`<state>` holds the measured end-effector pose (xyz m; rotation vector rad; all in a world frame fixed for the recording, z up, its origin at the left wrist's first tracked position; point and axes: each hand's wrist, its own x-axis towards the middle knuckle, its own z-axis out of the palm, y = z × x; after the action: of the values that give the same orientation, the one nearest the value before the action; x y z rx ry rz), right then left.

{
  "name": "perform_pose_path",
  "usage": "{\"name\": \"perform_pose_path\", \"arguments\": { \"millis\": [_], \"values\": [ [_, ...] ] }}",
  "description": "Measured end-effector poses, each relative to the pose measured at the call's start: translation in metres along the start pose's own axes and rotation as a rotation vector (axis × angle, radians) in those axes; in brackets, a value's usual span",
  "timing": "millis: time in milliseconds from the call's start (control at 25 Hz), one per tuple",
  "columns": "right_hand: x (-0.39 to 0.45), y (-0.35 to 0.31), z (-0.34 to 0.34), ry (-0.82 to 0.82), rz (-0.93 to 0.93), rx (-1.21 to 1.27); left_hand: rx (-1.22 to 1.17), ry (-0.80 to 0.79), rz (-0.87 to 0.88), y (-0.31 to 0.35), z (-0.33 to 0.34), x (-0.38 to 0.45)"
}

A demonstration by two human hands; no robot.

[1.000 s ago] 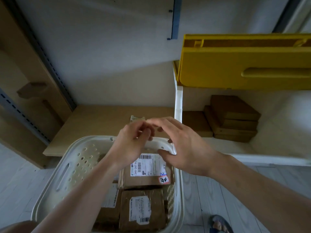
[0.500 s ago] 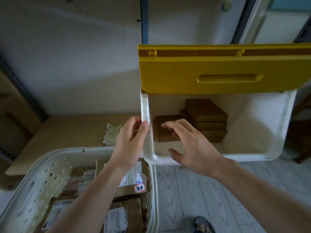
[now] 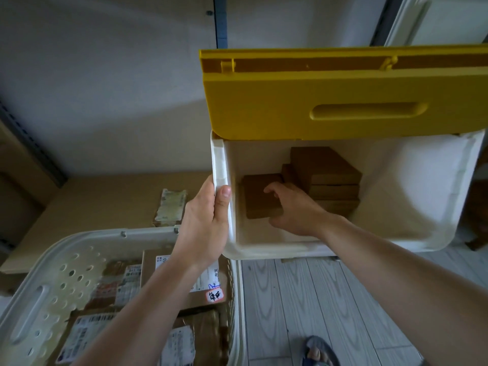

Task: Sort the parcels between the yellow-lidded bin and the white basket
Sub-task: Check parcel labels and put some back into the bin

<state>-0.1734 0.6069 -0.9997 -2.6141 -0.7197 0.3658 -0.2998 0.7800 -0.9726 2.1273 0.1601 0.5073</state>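
Labelled parcels [image 3: 184, 283] are lying in the white basket [image 3: 50, 283] nearest the camera. The left hand [image 3: 204, 223] is gripping the bin [image 3: 412, 207] rim. Inside, the right hand [image 3: 293, 210] is apparently closing round a small brown parcel [image 3: 257, 196], under the raised yellow lid [image 3: 343, 93].

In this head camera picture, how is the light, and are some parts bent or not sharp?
Head view: dim light; the bin interior's left side is shadowed, so the small parcel under the right hand looks dark. The wide lens bows the yellow lid. The white basket labels near the bottom edge are slightly blurred; the left hand is sharp.
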Motion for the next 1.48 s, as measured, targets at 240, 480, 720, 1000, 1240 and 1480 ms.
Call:
{"name": "perform_pose_path", "arguments": {
  "millis": [240, 480, 720, 1000, 1240, 1480],
  "values": [
    [0.060, 0.016, 0.028, -0.176, 0.413, 0.038, -0.025, -0.057, 0.038, -0.011, -0.003, 0.003],
    [0.086, 0.000, 0.047, -0.067, 0.578, 0.221, -0.066, -0.048, 0.018, -0.007, -0.003, 0.001],
    [0.086, 0.006, 0.046, 0.003, 0.627, 0.374, -0.076, -0.055, 0.007, -0.006, -0.002, 0.000],
    [0.083, 0.009, 0.036, 0.100, 0.685, 0.495, -0.073, -0.031, 0.020, -0.005, 0.000, 0.001],
    [0.076, 0.003, 0.029, 0.185, 0.706, 0.881, -0.073, 0.001, 0.032, -0.005, 0.003, 0.000],
    [0.080, 0.000, 0.030, 0.251, 0.765, 1.127, -0.071, 0.002, 0.039, -0.006, 0.003, 0.000]
  ]
}}
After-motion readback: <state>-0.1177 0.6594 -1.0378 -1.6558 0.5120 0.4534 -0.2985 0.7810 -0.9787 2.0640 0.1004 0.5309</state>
